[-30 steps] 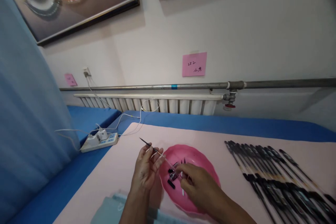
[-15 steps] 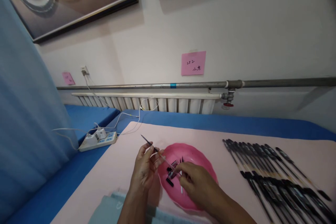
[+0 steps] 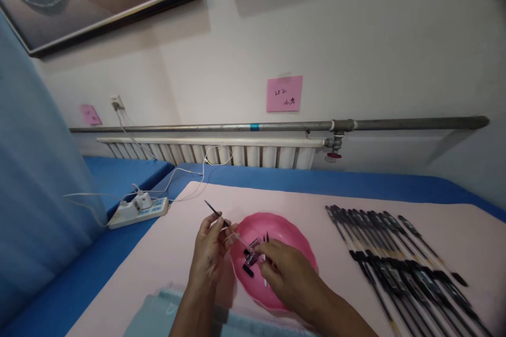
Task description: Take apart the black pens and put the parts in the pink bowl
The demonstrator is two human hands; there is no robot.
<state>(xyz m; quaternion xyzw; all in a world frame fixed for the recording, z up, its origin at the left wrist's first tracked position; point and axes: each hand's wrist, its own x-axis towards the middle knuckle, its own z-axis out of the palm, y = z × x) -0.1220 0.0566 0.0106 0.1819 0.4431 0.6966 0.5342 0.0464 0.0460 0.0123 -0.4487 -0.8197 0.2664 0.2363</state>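
Observation:
A gel pen refill (image 3: 212,207), a thin tube with a dark pointed front and an amber band, slants across both hands. My left hand (image 3: 208,247) pinches it near the dark part, its other fingers loosely curled. Closed around the refill's clear rear end is my right hand (image 3: 286,268), over the pink dish; a small clear piece may be at its fingertips, too small to be sure. In the scalloped pink dish (image 3: 292,226) lie a black cap (image 3: 248,270), clear and black pieces, thin dark points and a white stick, partly hidden by my right hand.
Two rows of black-and-clear pens (image 3: 395,268) lie on the pink sheet (image 3: 166,253) at the right. Light blue cloth (image 3: 154,316) is folded at the front. A power strip (image 3: 138,213) with white cables sits left, before a blue curtain (image 3: 35,179). A radiator (image 3: 253,156) runs along the wall.
The whole view has shifted slightly, so things appear further left. Both hands keep their hold on the refill, with little visible movement relative to the dish.

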